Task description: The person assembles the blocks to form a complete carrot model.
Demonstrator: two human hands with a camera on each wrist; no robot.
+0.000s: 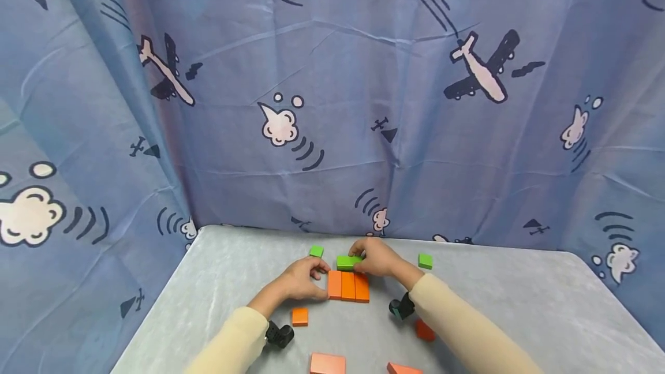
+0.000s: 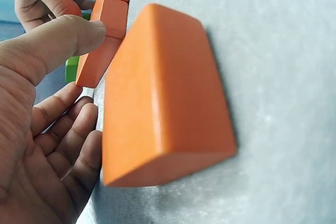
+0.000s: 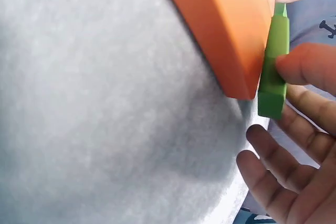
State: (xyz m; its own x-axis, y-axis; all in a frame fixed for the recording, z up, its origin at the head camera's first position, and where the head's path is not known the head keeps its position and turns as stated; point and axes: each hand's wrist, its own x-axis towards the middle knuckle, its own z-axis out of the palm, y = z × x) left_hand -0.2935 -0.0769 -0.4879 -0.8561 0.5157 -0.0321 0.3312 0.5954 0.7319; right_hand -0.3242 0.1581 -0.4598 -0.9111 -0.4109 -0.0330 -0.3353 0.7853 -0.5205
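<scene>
Three orange rectangular blocks [image 1: 348,286] lie side by side in a row. Along their far side lies a green block [image 1: 345,262], pinched at its right end by my right hand [image 1: 379,257], thumb on the near side. In the right wrist view, the green block [image 3: 274,85] runs beside the orange row [image 3: 231,30], while the lower fingers spread free. My left hand [image 1: 302,279] is at the row's left end, thumb and index finger [image 2: 65,100] spread at the leftmost orange block [image 2: 97,64]. The left wrist view overlaps thumb and block.
Small green blocks stand beyond my left hand [image 1: 316,251] and right of my right hand [image 1: 425,261]. Nearer are an orange block [image 1: 299,317], a red block [image 1: 424,330], a salmon block [image 1: 328,363] and a wedge-like piece [image 1: 403,369]. A patterned curtain [image 1: 332,131] hangs behind the table.
</scene>
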